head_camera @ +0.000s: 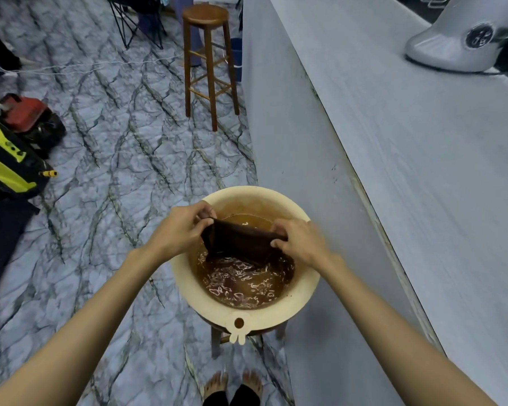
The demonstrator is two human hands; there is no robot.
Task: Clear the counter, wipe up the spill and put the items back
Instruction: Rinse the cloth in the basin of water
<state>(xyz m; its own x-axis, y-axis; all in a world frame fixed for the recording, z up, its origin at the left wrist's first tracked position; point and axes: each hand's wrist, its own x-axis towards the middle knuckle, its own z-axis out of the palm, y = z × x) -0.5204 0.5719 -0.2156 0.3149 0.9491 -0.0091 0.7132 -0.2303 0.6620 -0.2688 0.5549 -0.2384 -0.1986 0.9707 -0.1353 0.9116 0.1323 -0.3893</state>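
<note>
Left hand (182, 227) and right hand (298, 244) each pinch top corner of dark cloth (241, 241), lower edge dipped in basin (247, 316) on stool beside counter (423, 148). Risk: unwrung cloth drips; rim pressure tips basin.

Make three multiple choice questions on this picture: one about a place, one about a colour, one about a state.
1. Where does the basin sit?
A. on the counter
B. on a stool
C. on the floor

2. What colour is the cloth?
A. white
B. dark brown
C. yellow

3. How is the cloth held?
A. by both hands
B. by one hand only
C. by neither hand, sunk loose

Answers:
1 B: stool legs show right under the basin.
2 B: the cloth is dark brown against the cream rim.
3 A: the left hand and right hand each pinch an end of its top edge.
</note>
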